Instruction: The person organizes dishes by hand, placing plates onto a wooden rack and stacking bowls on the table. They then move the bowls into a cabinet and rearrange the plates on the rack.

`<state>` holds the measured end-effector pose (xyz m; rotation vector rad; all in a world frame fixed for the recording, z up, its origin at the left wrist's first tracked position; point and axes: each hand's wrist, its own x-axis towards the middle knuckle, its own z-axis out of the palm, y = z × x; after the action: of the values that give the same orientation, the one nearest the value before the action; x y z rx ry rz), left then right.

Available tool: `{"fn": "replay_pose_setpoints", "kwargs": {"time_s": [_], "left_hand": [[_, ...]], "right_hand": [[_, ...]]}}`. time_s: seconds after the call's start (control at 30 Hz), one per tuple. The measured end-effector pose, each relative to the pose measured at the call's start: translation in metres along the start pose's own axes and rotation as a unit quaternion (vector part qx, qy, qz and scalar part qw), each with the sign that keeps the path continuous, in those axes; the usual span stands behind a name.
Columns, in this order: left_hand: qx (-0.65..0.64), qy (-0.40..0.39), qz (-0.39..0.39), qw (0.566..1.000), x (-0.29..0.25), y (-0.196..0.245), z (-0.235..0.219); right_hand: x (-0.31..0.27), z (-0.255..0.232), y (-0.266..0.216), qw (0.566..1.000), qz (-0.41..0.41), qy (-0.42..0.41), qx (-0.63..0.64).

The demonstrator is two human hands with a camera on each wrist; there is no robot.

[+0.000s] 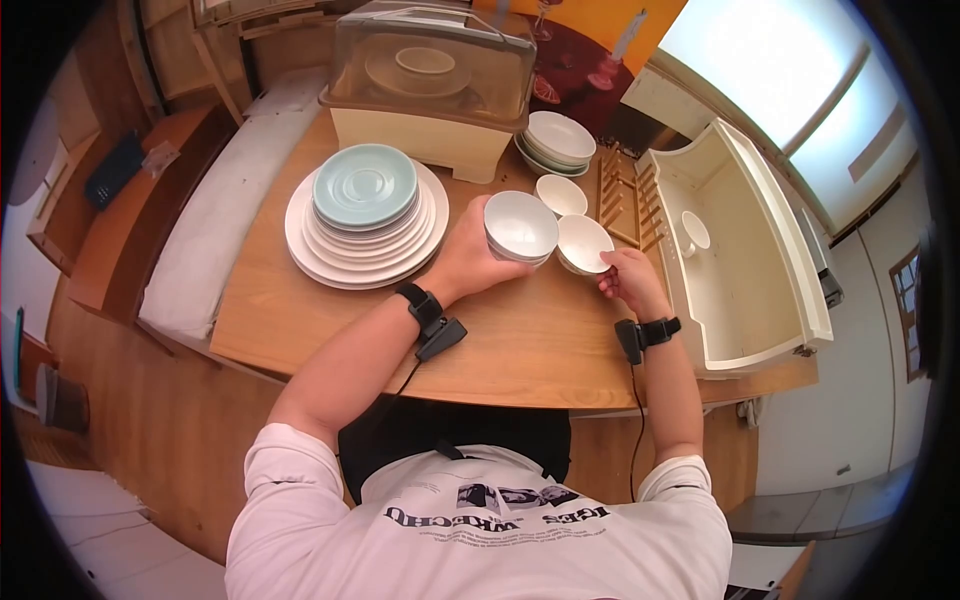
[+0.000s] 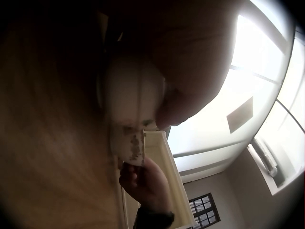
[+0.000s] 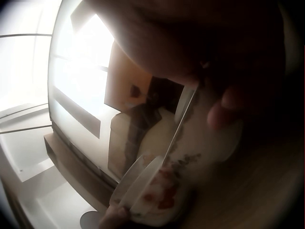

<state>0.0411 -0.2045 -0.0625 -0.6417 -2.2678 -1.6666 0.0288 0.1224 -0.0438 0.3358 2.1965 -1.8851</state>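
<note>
In the head view my left hand (image 1: 472, 255) grips a small stack of white bowls (image 1: 521, 226) from its left side, thumb along the near side. Just right of it, my right hand (image 1: 632, 277) pinches the near right rim of another white bowl (image 1: 584, 243), which has more rims showing below it. A third white bowl (image 1: 561, 196) sits right behind these. From the right wrist, the pinched bowl (image 3: 205, 140) shows a dark printed pattern, and the left hand's bowls (image 3: 159, 195) carry red flowers. The left wrist view shows the right hand (image 2: 147, 183) under the patterned bowl (image 2: 135, 148).
Stacked plates topped by a pale blue plate (image 1: 365, 185) stand at left. Behind is a cream dish box (image 1: 420, 140) with a clear brown lid. Larger bowls (image 1: 560, 138) and a wooden rack (image 1: 622, 200) stand at back right. A cream bin (image 1: 755, 260) at right holds a white cup (image 1: 695, 231).
</note>
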Motion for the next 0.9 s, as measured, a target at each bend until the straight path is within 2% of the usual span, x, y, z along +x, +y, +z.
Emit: {"fn": "replay_pose_setpoints", "kwargs": {"time_s": [0.2, 0.3, 0.33, 0.4, 0.5, 0.6, 0.67, 0.7, 0.8, 0.9], "left_hand": [[0.001, 0.006, 0.012, 1.000, 0.000, -0.006, 0.002], [0.004, 0.001, 0.015, 1.000, 0.000, -0.008, 0.001], [0.005, -0.001, 0.015, 1.000, 0.000, -0.008, 0.001], [-0.020, -0.010, 0.012, 1.000, 0.000, -0.010, 0.002], [-0.042, -0.037, 0.009, 0.998, 0.002, -0.014, 0.002], [-0.061, -0.057, 0.030, 0.996, 0.003, -0.018, 0.004], [-0.069, -0.068, 0.043, 0.994, 0.002, -0.018, 0.006], [-0.069, -0.072, 0.047, 0.994, 0.002, -0.017, 0.005], [-0.058, -0.087, 0.048, 0.993, 0.001, -0.014, 0.002], [-0.051, -0.104, 0.038, 0.993, 0.002, -0.014, 0.000]], "right_hand": [[0.006, 0.007, -0.005, 0.994, -0.021, 0.074, -0.084], [0.019, -0.002, -0.001, 0.976, -0.064, 0.128, -0.166], [0.030, -0.011, 0.007, 0.948, -0.113, 0.174, -0.242], [0.043, -0.017, 0.014, 0.861, -0.206, 0.261, -0.384], [0.018, 0.002, -0.005, 0.721, -0.379, 0.370, -0.446], [-0.017, 0.041, -0.032, 0.827, -0.397, 0.228, -0.327], [-0.034, 0.066, -0.051, 0.921, -0.213, 0.084, -0.314], [-0.037, 0.072, -0.055, 0.947, -0.116, 0.009, -0.300], [-0.023, 0.074, -0.044, 0.929, -0.146, -0.052, -0.336], [-0.029, 0.076, -0.049, 0.964, -0.095, -0.045, -0.244]]}}
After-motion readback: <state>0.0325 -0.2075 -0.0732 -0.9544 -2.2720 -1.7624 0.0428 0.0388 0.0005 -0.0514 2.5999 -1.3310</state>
